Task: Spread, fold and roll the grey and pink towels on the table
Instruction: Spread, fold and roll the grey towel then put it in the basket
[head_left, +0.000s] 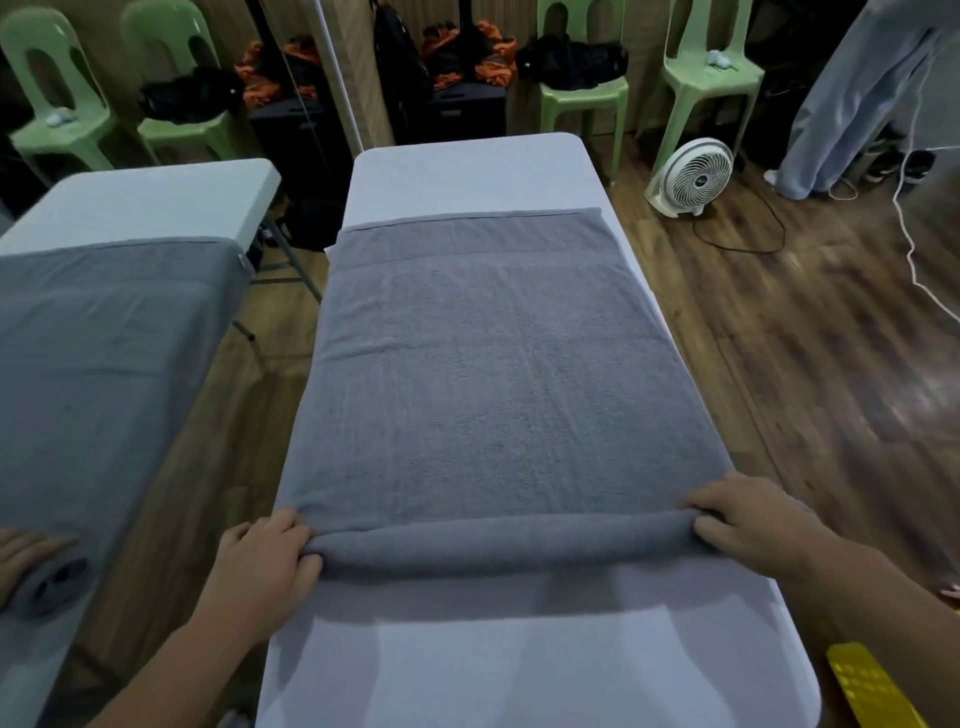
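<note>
A grey towel (493, 364) lies spread flat along the white table (467, 166), covering its width. The towel's near end is turned into a short roll (498, 545) lying across the table. My left hand (265, 561) grips the roll's left end, fingers curled over it. My right hand (748, 525) grips the roll's right end the same way. No pink towel is in view.
A mirror on the left reflects the table and towel (104, 338). Green plastic chairs (701, 78) stand along the far wall with dark bags. A white floor fan (691, 176) and cables lie on the wooden floor to the right, near a person's legs (841, 104). A yellow object (872, 686) is at bottom right.
</note>
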